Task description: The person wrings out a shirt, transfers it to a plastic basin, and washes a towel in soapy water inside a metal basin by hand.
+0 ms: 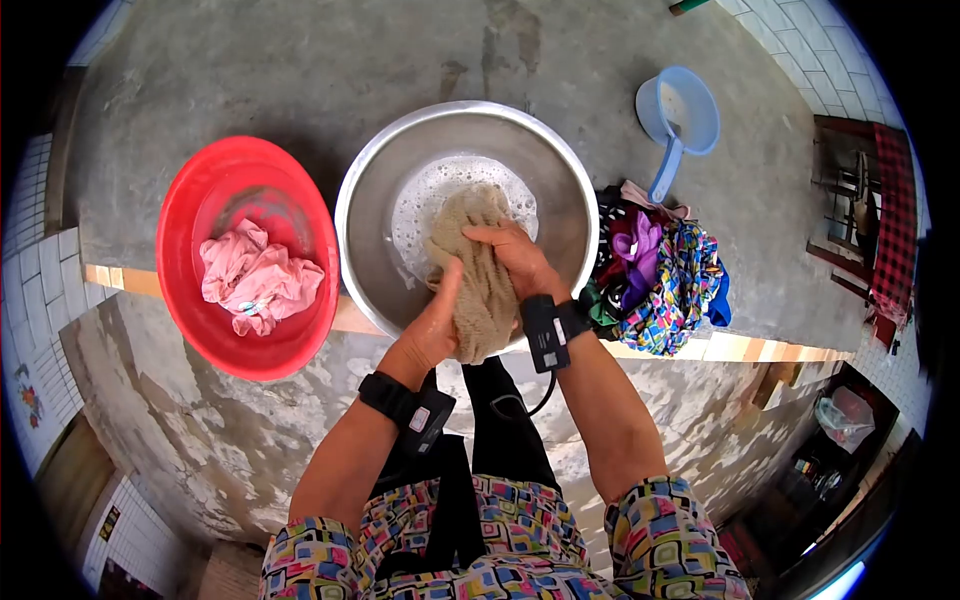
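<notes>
A wet beige knitted cloth (482, 290) hangs over the near side of a large steel basin (370, 190), its upper end in foamy water (420, 200). My left hand (432, 320) is closed on the cloth's left edge, thumb pointing up. From the right, my right hand (512, 258) grips the same cloth with its fingers bent over the upper part. Both hands are above the near half of the basin. The cloth hides some of the fingertips.
Left of the basin stands a red tub (185, 230) holding a pink garment (262, 278). A pile of colourful clothes (668, 280) lies to the right, below a blue dipper (708, 115). A chair with red checked cloth (890, 220) is at the far right.
</notes>
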Motion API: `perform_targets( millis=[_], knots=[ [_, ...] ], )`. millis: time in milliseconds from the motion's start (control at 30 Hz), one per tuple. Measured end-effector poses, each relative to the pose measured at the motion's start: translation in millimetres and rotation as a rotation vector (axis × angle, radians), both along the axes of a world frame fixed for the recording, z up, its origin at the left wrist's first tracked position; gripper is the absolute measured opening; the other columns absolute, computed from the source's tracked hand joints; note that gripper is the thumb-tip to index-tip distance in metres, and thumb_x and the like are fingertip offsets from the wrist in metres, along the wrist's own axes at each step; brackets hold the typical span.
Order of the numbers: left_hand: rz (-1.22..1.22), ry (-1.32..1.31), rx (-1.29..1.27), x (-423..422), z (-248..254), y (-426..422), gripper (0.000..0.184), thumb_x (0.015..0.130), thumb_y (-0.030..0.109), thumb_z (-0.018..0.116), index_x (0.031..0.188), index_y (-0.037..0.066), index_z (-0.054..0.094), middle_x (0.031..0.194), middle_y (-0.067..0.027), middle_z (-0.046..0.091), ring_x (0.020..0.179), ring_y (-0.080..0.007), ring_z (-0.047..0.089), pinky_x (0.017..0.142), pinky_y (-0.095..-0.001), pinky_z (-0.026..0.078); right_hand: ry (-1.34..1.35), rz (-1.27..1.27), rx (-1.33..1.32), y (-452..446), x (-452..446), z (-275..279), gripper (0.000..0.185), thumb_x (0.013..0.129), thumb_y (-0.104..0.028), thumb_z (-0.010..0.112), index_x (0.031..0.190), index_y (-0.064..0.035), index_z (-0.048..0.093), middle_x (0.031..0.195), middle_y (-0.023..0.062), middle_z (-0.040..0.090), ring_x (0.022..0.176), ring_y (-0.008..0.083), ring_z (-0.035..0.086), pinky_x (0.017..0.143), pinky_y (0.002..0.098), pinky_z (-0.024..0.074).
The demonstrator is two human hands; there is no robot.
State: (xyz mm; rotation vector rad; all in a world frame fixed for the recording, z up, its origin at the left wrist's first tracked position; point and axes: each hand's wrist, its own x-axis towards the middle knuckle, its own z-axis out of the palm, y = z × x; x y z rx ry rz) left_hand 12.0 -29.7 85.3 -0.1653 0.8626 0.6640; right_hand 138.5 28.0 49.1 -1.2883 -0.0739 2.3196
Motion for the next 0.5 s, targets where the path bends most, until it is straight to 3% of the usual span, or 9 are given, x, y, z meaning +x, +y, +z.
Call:
perform_targets(
  millis=[33,100,167,267,300,400,433,467,500],
  knots=[
    [0.16,-0.121,0.01,-5,-13,8,0.071,0.087,0.059,0.031,0.123,-0.001,0.042,0.11,-0.0145,0.056,0.102,-0.0256,0.055,0.087,-0.0391,0.045,-0.117,-0.081,0.114,-6,-11,14,0.036,0.082,-0.03,0.058,0.108,-0.0047,0.053,0.097,0.0118,0.06,0.081,0.0225,0.06,0.072,0.0328,0.0488],
    [0.184,-0.124,0.027,-12,-28,25,0.069,0.087,0.058,0.035,0.122,-0.001,0.042,0.112,-0.0134,0.055,0.1,-0.0246,0.055,0.086,-0.0377,0.046,-0.243,-0.153,0.234,-27,-34,29,0.033,0.083,-0.026,0.057,0.106,-0.0031,0.053,0.096,0.0145,0.06,0.083,0.026,0.059,0.073,0.0337,0.048],
    [0.1,-0.085,0.092,-11,-29,33,0.062,0.087,0.051,0.043,0.124,0.001,0.041,0.116,-0.0109,0.052,0.101,-0.0226,0.055,0.087,-0.0347,0.045,-1.098,0.095,1.05,-52,-52,36,0.029,0.084,-0.015,0.051,0.106,0.0037,0.05,0.092,0.0177,0.059,0.085,0.0287,0.059,0.073,0.0349,0.0473],
    [0.167,0.218,0.026,9,-15,20,0.051,0.089,0.043,0.045,0.121,0.004,0.045,0.114,-0.01,0.054,0.103,-0.0222,0.054,0.088,-0.0344,0.044,-1.049,0.071,1.17,-30,-33,0,0.028,0.086,-0.017,0.049,0.103,0.0051,0.049,0.088,0.0194,0.058,0.082,0.031,0.057,0.074,0.0345,0.0444],
    [0.263,0.226,0.046,19,-6,13,0.044,0.089,0.036,0.05,0.12,0.006,0.047,0.112,-0.0078,0.055,0.101,-0.0196,0.054,0.086,-0.0315,0.044,-0.899,0.076,0.921,-15,-21,1,0.027,0.088,-0.019,0.048,0.102,0.0047,0.051,0.086,0.0173,0.058,0.08,0.028,0.056,0.074,0.0326,0.0431],
    [0.263,0.254,0.028,17,-14,21,0.048,0.089,0.042,0.047,0.119,0.006,0.047,0.108,-0.0065,0.055,0.098,-0.0182,0.054,0.084,-0.0306,0.045,-0.779,0.242,0.698,-22,-26,20,0.029,0.089,-0.02,0.048,0.105,0.0045,0.051,0.088,0.0161,0.058,0.08,0.0253,0.055,0.075,0.0311,0.0426],
    [0.146,0.168,-0.035,4,-14,30,0.053,0.087,0.048,0.045,0.12,0.006,0.046,0.105,-0.0068,0.056,0.096,-0.0178,0.054,0.081,-0.0294,0.046,-0.822,0.039,0.851,-43,-42,20,0.029,0.09,-0.02,0.048,0.104,0.0048,0.052,0.087,0.0148,0.059,0.081,0.0239,0.056,0.076,0.031,0.0423],
    [0.018,0.113,0.165,-11,-15,35,0.058,0.087,0.053,0.043,0.119,0.005,0.046,0.104,-0.0076,0.055,0.095,-0.0173,0.054,0.08,-0.0287,0.046,-0.92,-0.054,1.063,-56,-52,22,0.03,0.089,-0.02,0.049,0.105,0.0053,0.052,0.094,0.0164,0.059,0.088,0.0237,0.055,0.079,0.0302,0.0405],
    [0.049,0.147,0.069,-8,-14,36,0.053,0.087,0.047,0.045,0.119,0.004,0.046,0.103,-0.0081,0.056,0.094,-0.0177,0.055,0.079,-0.029,0.046,-0.889,-0.028,0.987,-56,-52,20,0.036,0.089,-0.025,0.046,0.104,0.0066,0.052,0.098,0.0215,0.056,0.097,0.0313,0.05,0.087,0.0358,0.0341]
  ],
)
